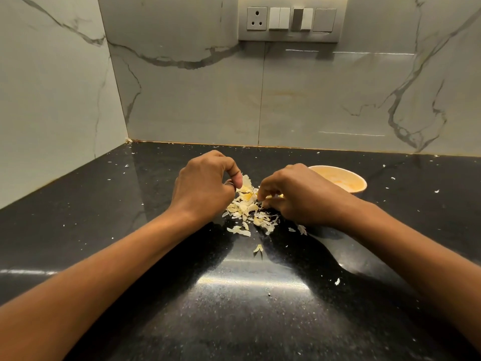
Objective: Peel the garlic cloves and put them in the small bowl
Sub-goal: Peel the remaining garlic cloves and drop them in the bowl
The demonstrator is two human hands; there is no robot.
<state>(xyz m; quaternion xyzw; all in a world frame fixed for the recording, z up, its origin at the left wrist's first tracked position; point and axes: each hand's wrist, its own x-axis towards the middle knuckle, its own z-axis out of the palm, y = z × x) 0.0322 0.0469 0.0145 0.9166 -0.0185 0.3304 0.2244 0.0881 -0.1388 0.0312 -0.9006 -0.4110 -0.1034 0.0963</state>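
Head view, and I am looking down at a glossy black speckled table (pixel 234 321) with both bare forearms reaching in from the bottom corners toward the middle of the frame. The left grip (pixel 205 183) is clenched, knuckles up, a ring (pixel 230 184) on one finger, its thumb tucked down just beside an upright pale skin at the heap's far edge; whether it pinches that skin I cannot tell. The right grip (pixel 299 196) is curled over too, fingertips dipping into the heap, and a small yellow piece (pixel 280 196) shows under them; I cannot tell if it is held. Between the two lies the pile of garlic skins (pixel 247 207), cream and pale yellow, spreading toward the lower centre, with one stray skin (pixel 258 248) apart below it and white flecks scattered over the table. The small bowl (pixel 360 186), orange, sits right of centre just behind the right grip, partly hidden by it; its inside looks pale yellow and I cannot make out any contents. Marble-veined wall tiles (pixel 208 100) fill the upper frame, with a switch panel (pixel 291 19) at top centre.
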